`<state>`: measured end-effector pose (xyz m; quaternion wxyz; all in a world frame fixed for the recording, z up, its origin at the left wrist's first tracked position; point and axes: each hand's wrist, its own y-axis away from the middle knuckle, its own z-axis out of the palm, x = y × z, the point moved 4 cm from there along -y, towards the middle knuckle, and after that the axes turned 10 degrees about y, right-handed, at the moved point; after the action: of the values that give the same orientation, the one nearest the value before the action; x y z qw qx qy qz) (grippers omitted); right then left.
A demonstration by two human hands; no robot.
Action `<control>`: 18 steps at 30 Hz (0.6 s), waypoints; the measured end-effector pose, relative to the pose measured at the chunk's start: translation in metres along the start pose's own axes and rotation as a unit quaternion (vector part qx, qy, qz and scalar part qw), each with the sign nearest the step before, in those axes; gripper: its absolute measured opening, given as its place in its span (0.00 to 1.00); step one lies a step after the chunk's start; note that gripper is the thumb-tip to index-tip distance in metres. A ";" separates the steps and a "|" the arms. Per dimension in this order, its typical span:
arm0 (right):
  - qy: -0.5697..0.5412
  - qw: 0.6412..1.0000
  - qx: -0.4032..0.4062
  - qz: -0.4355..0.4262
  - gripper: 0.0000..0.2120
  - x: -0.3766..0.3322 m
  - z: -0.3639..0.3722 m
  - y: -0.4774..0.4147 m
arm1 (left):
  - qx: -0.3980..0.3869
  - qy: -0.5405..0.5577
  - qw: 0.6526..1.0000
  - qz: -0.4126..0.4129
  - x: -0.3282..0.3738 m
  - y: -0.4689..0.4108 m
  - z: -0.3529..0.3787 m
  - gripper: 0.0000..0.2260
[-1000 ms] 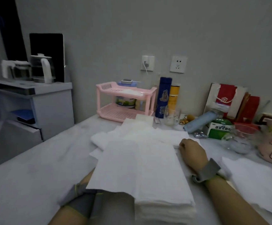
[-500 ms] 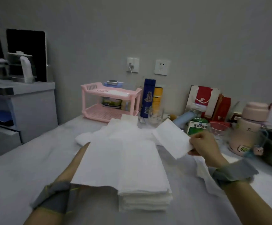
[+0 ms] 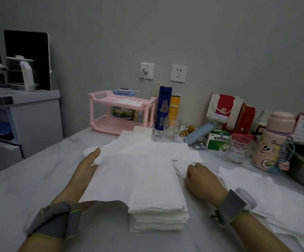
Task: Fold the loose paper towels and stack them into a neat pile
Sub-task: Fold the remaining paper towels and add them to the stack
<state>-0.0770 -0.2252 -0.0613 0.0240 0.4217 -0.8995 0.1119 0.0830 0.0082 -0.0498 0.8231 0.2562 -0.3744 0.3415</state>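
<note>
Beside stack (image 3: 158, 213) edges, L hand (image 3: 85, 171) flat under top sheet (image 3: 122, 175) — R hand (image 3: 202, 179) gripping loose towel (image 3: 181, 166)

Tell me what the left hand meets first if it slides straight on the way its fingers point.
The left hand would likely first meet the loose paper towels just beyond its fingertips; the pink rack stands farther along, depth unclear.
</note>
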 end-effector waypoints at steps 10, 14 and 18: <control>-0.331 0.937 0.007 0.116 0.07 0.031 -0.014 -0.009 | -0.013 0.007 0.999 -0.036 -0.006 -0.009 -0.008 0.19; -0.440 0.871 0.064 0.211 0.08 0.055 -0.030 -0.013 | -0.033 -0.006 0.998 -0.044 -0.006 -0.011 -0.008 0.18; -0.531 0.816 0.049 0.226 0.09 0.060 -0.037 -0.008 | -0.050 -0.010 0.997 -0.065 -0.008 -0.011 -0.006 0.19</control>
<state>-0.1114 -0.2666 -0.0154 -0.5039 0.2017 -0.8358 -0.0826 0.0897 0.0024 -0.0619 0.8517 0.2414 -0.3818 0.2656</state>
